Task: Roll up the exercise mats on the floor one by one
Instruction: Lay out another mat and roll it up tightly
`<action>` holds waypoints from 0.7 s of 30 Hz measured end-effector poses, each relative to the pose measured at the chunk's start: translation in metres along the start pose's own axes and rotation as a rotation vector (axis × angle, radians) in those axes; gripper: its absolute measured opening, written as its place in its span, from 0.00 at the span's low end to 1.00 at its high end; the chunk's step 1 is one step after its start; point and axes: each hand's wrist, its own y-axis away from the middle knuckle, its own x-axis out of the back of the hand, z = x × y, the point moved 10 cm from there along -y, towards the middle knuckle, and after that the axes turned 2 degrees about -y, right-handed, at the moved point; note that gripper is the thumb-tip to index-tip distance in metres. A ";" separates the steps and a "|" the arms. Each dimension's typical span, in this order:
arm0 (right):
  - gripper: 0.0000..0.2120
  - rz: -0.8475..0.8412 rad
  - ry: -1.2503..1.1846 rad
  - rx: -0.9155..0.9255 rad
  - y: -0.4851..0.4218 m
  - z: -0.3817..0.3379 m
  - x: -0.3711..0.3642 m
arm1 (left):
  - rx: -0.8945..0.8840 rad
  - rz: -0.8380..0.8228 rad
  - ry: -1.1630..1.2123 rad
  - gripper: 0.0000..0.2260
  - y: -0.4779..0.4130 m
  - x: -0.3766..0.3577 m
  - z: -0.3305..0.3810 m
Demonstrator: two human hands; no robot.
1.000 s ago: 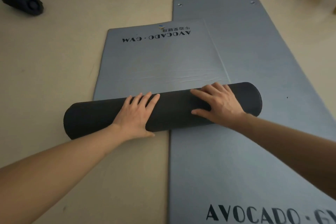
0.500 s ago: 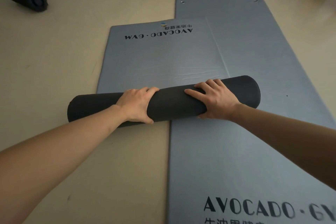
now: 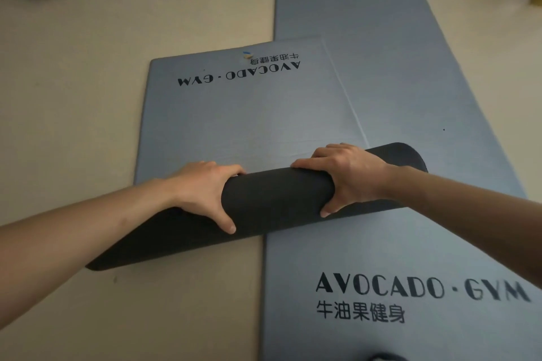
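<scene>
Exercise mat [image 3: 240,114], partly rolled at centre: showing "AVOCADO · GYM" and "牛油果健身" upside down toward 12 o'clock, beside a small blue-and-yellow logo [image 3: 247,55]. Displaying a grey top and a dark underside on the roll [image 3: 278,196], lying slantwise from 8 to 2 o'clock. Overlapping a second mat [image 3: 410,82] at 3 o'clock, bearing the same lettering upright at 5 o'clock. Gripping the roll with left hand [image 3: 205,190] and right hand [image 3: 349,176], fingers curling over it.
</scene>
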 end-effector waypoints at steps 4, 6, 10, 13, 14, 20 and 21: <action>0.50 0.031 -0.053 0.023 -0.001 0.002 -0.009 | 0.006 -0.007 0.115 0.50 0.001 -0.009 -0.008; 0.50 0.035 -0.070 0.031 -0.003 0.006 -0.014 | 0.015 0.003 0.146 0.52 0.002 -0.015 -0.011; 0.49 -0.067 -0.195 -0.045 -0.017 0.021 -0.016 | -0.019 0.192 0.012 0.50 0.012 -0.002 -0.012; 0.48 -0.169 -0.297 -0.120 -0.034 0.036 -0.013 | -0.170 0.513 -0.147 0.41 0.033 0.013 0.014; 0.48 -0.157 -0.253 -0.117 -0.039 0.040 -0.007 | -0.173 0.573 -0.162 0.39 0.037 0.012 0.021; 0.48 0.229 0.014 -0.268 -0.043 0.066 0.040 | -0.042 0.480 -0.361 0.54 0.025 -0.030 0.027; 0.47 0.256 0.010 -0.299 -0.043 0.069 0.041 | -0.025 0.449 -0.401 0.58 0.019 -0.034 0.025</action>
